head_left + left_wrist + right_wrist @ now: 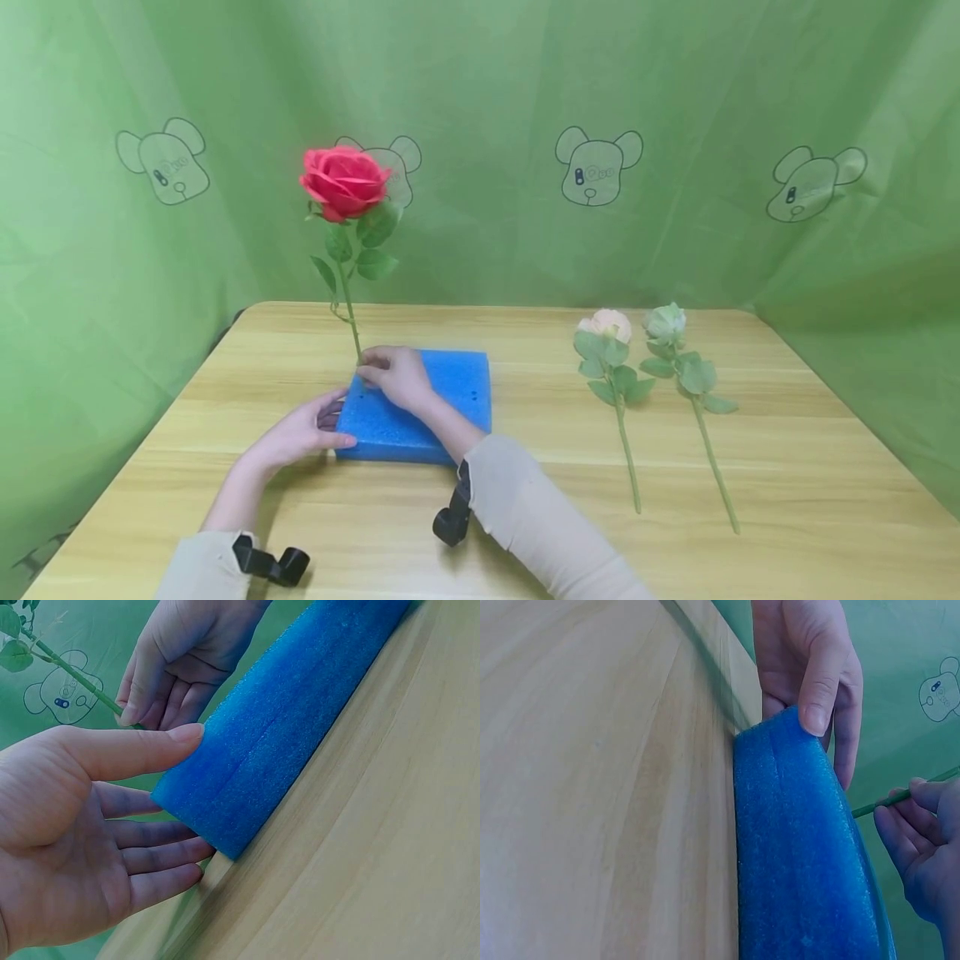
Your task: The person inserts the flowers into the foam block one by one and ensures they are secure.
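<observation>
A red rose [345,183] with a green leafy stem stands nearly upright over the left part of a blue foam block [408,425]. My right hand [397,377] pinches the lower stem between thumb and fingers, close above the foam. The stem's lower end meets the block's top in the right wrist view; how deep it goes cannot be seen. At the block's near left corner, my left hand [303,429] touches the foam, its thumb [161,746] on the upper edge and its fairly straight fingers along the left side.
On the wooden table [540,500], a pale pink flower [609,325] and a pale green flower [666,323] lie side by side to the right of the block. Small dark holes [474,396] show in the foam's right side. A green curtain [480,67] hangs behind.
</observation>
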`<state>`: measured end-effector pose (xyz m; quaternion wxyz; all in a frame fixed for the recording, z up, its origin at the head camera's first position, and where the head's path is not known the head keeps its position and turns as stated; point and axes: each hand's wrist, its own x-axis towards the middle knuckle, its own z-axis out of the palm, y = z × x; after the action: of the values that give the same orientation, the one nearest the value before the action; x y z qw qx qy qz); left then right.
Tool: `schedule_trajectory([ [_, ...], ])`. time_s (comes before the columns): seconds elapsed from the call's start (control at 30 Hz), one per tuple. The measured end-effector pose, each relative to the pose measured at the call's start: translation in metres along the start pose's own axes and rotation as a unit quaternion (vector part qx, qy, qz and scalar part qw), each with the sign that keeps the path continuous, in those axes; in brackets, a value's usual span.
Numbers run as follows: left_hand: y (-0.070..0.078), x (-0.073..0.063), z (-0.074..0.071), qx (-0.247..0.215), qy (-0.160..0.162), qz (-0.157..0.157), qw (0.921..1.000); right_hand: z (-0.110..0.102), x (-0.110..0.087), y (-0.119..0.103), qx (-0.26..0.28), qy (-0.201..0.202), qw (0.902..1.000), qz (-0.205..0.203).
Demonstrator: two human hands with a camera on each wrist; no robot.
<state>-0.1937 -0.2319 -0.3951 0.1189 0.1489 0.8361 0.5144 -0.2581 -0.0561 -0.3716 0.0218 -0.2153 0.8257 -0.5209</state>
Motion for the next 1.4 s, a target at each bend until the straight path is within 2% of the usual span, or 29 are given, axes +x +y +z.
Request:
schedule_trajectory([
  [0.4,0.000,0.000,0.000,-0.004,-0.001,0.005,1.0000,-0.001,0.001,0.000,0.045,-0.012,0.9984,0.034],
  [0.63,0.002,-0.001,0.001,-0.006,-0.002,0.010,0.9999,-0.004,0.000,0.007,0.043,-0.022,0.9985,0.024],
  [0.73,0.003,-0.002,0.001,-0.004,-0.001,0.008,1.0000,-0.006,0.000,0.010,0.067,-0.030,0.9969,0.028],
  [1.07,0.006,-0.002,0.001,0.000,0.003,0.001,1.0000,-0.027,-0.002,0.015,0.147,-0.035,0.9873,0.049],
  [1.4,0.001,-0.002,0.001,0.025,0.006,0.004,0.9997,-0.058,-0.018,0.023,0.158,-0.029,0.9858,0.048],
])
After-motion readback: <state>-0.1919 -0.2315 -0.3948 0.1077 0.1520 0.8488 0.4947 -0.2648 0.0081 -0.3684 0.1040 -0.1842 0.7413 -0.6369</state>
